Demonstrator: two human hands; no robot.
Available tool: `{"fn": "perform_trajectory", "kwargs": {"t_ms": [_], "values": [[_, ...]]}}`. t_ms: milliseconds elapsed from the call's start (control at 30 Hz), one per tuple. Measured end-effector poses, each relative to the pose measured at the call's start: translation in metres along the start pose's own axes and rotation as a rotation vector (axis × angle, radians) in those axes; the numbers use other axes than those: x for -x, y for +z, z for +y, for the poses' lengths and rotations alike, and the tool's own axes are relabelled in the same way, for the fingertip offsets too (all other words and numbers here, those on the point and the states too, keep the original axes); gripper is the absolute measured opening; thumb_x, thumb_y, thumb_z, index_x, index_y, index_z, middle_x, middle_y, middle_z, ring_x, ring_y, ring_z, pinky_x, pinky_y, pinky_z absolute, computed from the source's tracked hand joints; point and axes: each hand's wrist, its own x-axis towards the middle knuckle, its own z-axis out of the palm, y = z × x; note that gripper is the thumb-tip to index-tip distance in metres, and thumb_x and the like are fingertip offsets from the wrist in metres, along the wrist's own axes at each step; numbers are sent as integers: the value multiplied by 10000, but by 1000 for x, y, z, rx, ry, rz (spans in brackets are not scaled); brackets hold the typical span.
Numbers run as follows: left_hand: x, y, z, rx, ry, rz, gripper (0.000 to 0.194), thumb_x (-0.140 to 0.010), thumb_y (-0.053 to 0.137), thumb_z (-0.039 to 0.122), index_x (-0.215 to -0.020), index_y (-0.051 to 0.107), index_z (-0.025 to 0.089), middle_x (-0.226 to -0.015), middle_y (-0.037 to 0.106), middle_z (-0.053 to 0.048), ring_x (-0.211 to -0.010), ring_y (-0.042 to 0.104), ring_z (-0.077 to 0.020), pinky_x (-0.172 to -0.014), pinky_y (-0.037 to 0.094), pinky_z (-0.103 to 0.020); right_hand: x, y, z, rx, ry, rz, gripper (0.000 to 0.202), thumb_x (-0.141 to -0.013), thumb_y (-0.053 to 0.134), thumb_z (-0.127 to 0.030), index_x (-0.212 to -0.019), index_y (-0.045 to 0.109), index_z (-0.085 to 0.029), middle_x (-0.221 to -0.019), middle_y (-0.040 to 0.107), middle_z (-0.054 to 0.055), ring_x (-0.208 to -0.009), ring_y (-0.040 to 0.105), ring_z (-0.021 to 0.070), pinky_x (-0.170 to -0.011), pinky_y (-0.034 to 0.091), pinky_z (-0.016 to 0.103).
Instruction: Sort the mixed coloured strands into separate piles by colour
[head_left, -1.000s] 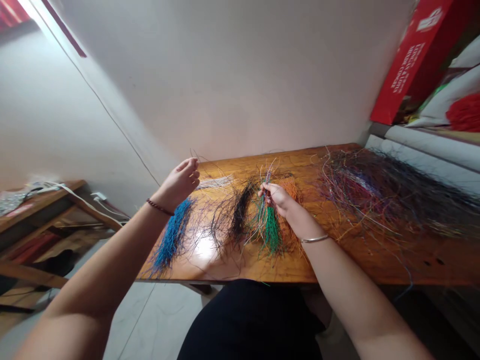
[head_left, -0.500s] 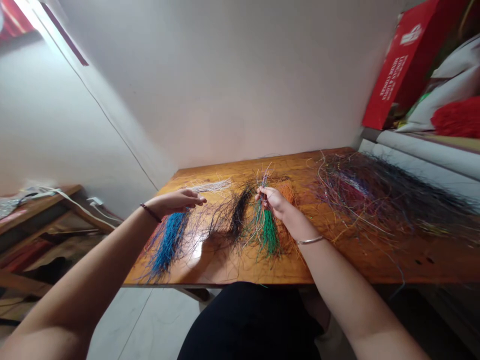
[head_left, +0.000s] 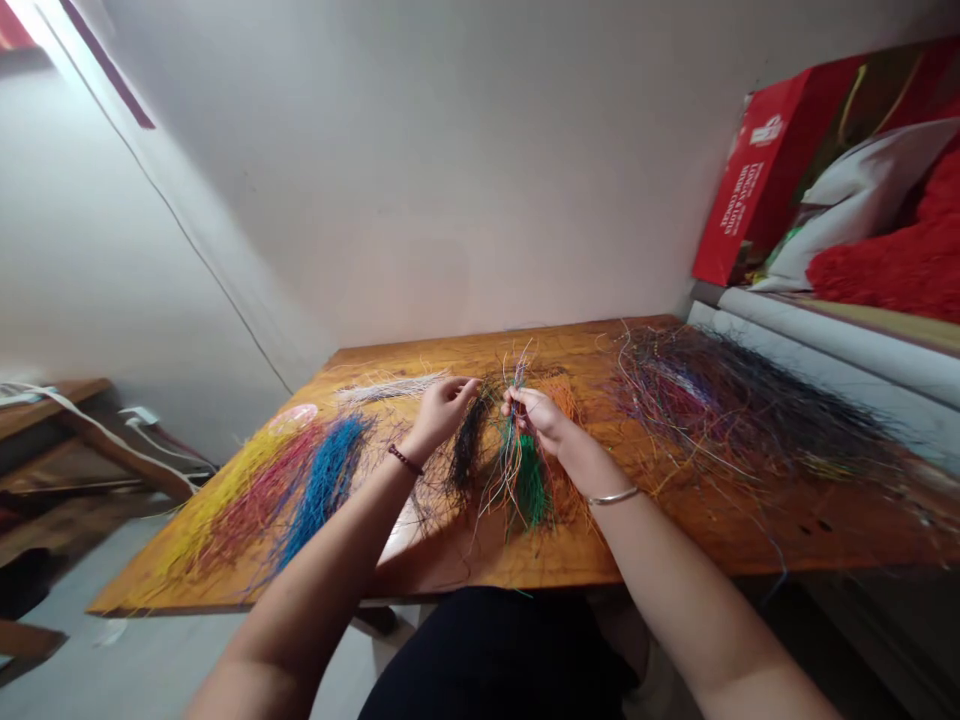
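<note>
The right hand [head_left: 543, 416] pinches a multicolored wire bundle [head_left: 511, 462] beside green wires [head_left: 533, 488]. Left of it, the left hand [head_left: 441, 412] adjoins black wires [head_left: 463, 458], fingers bent; pinch cannot be determined.

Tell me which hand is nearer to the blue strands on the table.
Left. The left hand is to the right of the blue strands, apart from them; the right hand is farther right, gripping a mixed bunch of strands.
</note>
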Motion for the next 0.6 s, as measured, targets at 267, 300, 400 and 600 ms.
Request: {"fn": "perform_trajectory", "kwargs": {"t_ms": [267, 300, 400, 600], "values": [[12, 26, -1, 230, 77, -60, 336, -879, 596, 482, -897, 715, 168, -866, 704, -80, -822, 639, -185, -747, 480, -268, -1, 6, 5, 65, -27, 84, 222, -938, 449, -237, -733, 508, -176, -574, 523, -21, -413, 354, 63, -387, 238, 170], [14, 25, -3, 255, 67, -62, 338, -870, 609, 486, -897, 716, 166, -876, 706, -83, -830, 641, -186, -757, 485, -271, -1, 7, 6, 78, -29, 84, 212, -934, 460, -243, -743, 519, -176, -584, 530, -17, -420, 361, 66, -388, 240, 171], [17, 23, -6, 344, 22, -78, 337, -832, 656, 490, -896, 719, 164, -902, 714, -90, -833, 645, -183, -780, 498, -283, -1, 9, 10, 118, -42, 66, 183, -917, 500, -269, -764, 539, -177, -596, 536, -16, -432, 375, 70, -393, 243, 172], [19, 23, -2, 389, 42, -203, 318, -837, 655, 481, -867, 729, 173, -891, 720, -89, -839, 660, -189, -815, 511, -299, -5, 7, 18, 154, -64, 41, 217, -906, 512, -329, -751, 524, -177, -584, 517, -20, -432, 356, 76, -404, 247, 186]]}}
